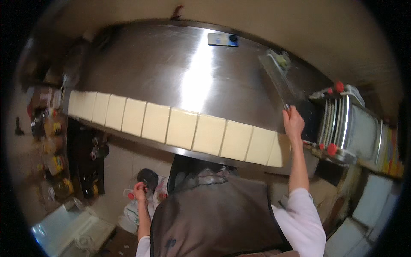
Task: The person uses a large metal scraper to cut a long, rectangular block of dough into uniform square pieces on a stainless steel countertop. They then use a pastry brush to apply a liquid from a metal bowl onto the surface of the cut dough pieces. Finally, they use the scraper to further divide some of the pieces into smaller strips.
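A row of several pale rectangular dough pieces [183, 127], parted by thin cuts, lies along the near edge of the stainless steel worktable [138, 61]. Past the row's right end, my right hand [293, 123] is closed around the handle of a wide, flat blade [276, 77], blurred, possibly a cleaver. Its far end lies beside a crumpled clear plastic bag [282, 61] with something pale green in it. My left hand [140, 191] hangs below the table edge, left of my brown apron [218, 215], with its fingers curled; whether it holds anything is unclear.
A phone-like flat object [223, 39] lies near the table's far edge. On the right stands a roller machine [340, 125] with red knobs. Bottles and jars [54, 144] line the left side. White plastic containers [130, 213] stand below my left hand.
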The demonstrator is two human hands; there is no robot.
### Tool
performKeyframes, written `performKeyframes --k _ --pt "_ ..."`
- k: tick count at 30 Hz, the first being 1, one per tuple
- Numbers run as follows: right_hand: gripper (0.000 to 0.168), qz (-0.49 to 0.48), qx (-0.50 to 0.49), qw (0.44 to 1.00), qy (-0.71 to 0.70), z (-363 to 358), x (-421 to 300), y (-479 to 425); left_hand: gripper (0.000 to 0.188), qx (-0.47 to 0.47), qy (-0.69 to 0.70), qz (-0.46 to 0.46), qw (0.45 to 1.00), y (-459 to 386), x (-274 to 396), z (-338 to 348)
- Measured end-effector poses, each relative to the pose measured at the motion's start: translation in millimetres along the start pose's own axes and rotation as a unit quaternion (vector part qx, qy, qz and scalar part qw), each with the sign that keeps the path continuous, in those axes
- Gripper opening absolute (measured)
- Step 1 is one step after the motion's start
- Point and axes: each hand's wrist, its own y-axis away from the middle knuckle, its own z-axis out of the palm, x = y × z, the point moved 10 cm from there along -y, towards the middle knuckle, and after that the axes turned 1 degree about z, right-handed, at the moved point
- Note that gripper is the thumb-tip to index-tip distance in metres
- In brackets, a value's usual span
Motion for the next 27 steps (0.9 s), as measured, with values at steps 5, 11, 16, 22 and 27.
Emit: performKeyframes --k 5,11,16,22,27 --pt "0.027 -0.115 -0.035 0.993 -0.016 41 -17 28 0.012 -0.160 -0.185 -0.099 0.965 28 -88 20" --pt "0.026 -0.187 -0.042 0.981 0.016 87 -4 3 0.023 -0.169 -0.116 -0.068 0.976 33 -52 9" --pt "0.028 -0.253 -0.007 0.962 0.102 102 0 -8 0.022 -0.116 -0.167 -0.065 0.977 55 -27 -32" --pt "0.040 -0.155 -0.024 0.975 0.159 108 -11 -16 0.025 -0.123 -0.275 0.027 0.953 0 -39 -94" --pt "0.042 -0.087 0.090 0.992 0.026 48 -45 11 0.020 -0.096 -0.222 -0.017 0.970 -127 54 -116"
